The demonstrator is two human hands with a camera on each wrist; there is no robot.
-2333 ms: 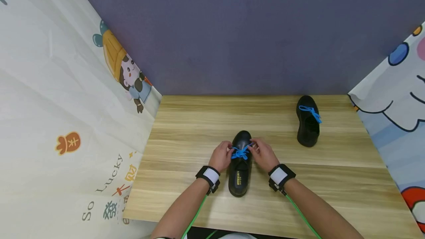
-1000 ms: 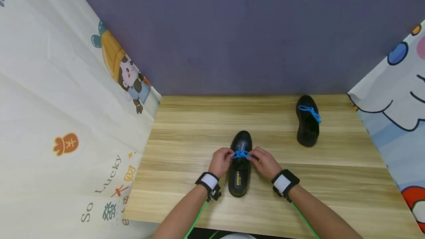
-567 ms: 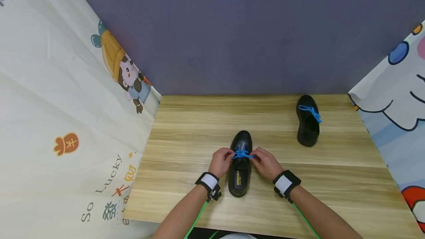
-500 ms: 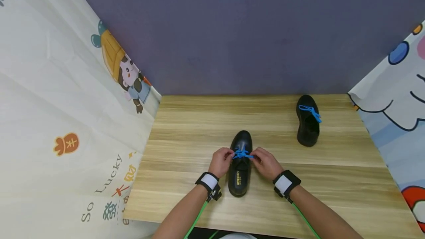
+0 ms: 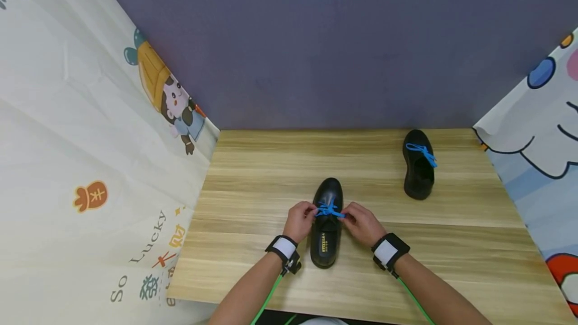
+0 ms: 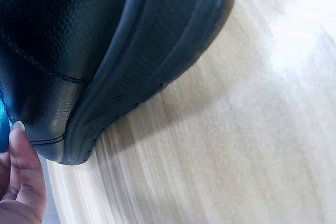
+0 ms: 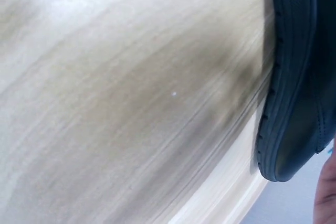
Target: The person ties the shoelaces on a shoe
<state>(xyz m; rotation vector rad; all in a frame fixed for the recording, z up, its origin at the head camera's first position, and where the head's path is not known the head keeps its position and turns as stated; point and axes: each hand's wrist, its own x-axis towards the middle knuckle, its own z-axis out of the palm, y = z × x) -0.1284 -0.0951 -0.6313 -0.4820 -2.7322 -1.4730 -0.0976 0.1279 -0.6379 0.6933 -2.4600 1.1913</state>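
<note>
A black leather shoe (image 5: 326,247) stands in the middle of the table, toe pointing away from me. Its blue shoelace (image 5: 328,208) lies across the instep in a bow-like tangle. From the left side my left hand (image 5: 300,221) pinches one part of the lace; the left wrist view shows the thumb and fingers (image 6: 26,174) beside a bit of blue. On the other side my right hand (image 5: 362,224) pinches the lace's right part. Only a sliver of that hand (image 7: 326,192) enters the right wrist view, where its fingertips are out of sight.
A second black shoe (image 5: 418,177) with a blue lace stands at the back right of the wooden table (image 5: 257,164). A dark grey-blue panel (image 5: 343,49) rises behind the table. Printed cloths hang at the left (image 5: 54,129) and right (image 5: 533,139).
Both hands have come slightly toward me along the shoe and now draw the lace out sideways, the right hand a little farther right. The two shoes stay in place.
</note>
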